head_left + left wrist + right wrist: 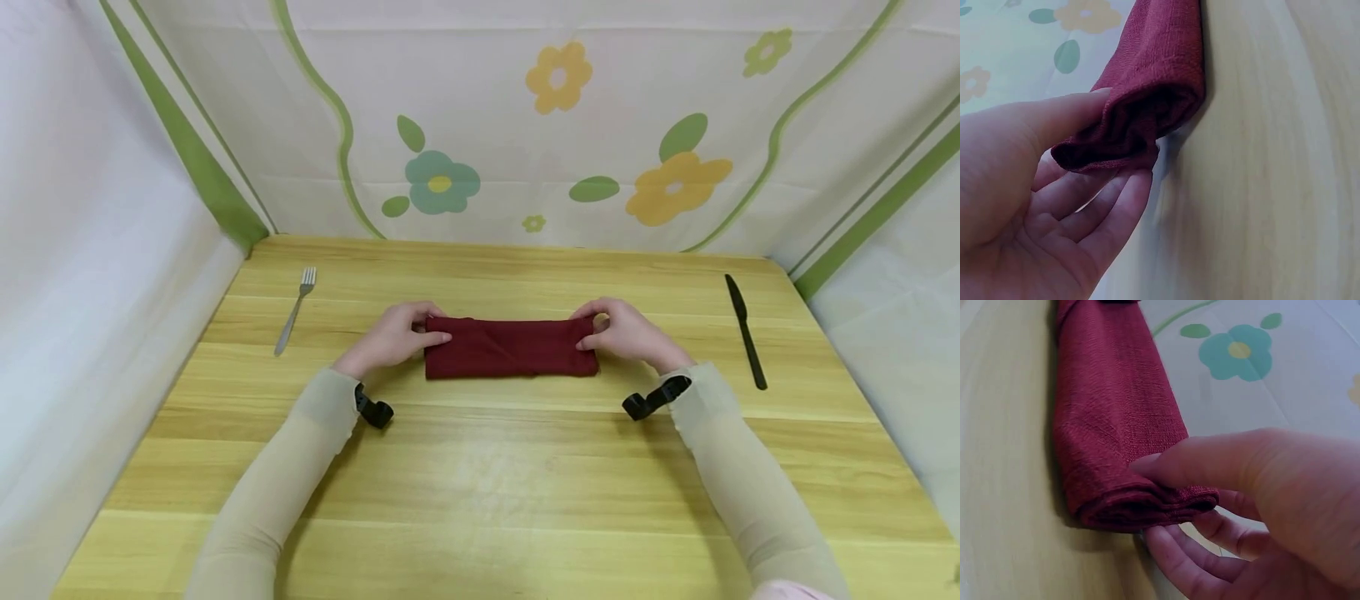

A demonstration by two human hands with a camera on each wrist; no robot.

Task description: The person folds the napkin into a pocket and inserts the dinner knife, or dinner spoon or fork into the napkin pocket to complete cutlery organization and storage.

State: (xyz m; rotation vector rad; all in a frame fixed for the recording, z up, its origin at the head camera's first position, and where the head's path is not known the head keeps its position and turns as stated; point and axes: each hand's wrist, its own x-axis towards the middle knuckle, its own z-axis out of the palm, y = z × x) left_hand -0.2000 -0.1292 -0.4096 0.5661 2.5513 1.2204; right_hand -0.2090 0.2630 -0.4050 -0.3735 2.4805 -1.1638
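Observation:
A dark red cloth napkin (510,348), folded into a long flat strip of several layers, lies crosswise in the middle of the wooden table. My left hand (397,335) pinches its left end, thumb on top and fingers underneath. At the opposite end my right hand (624,332) grips it the same way. The left wrist view shows the napkin's (1160,69) open end with loosely rolled layers inside. In the right wrist view the other end of the napkin (1110,437) shows flatter stacked layers, with the thumb pressing on the top.
A silver fork (296,310) lies to the left of the napkin, tines away from me. On the right is a black knife (745,329), its blade pointing away. White curtains with printed flowers (442,183) stand behind and beside the wooden table (480,483).

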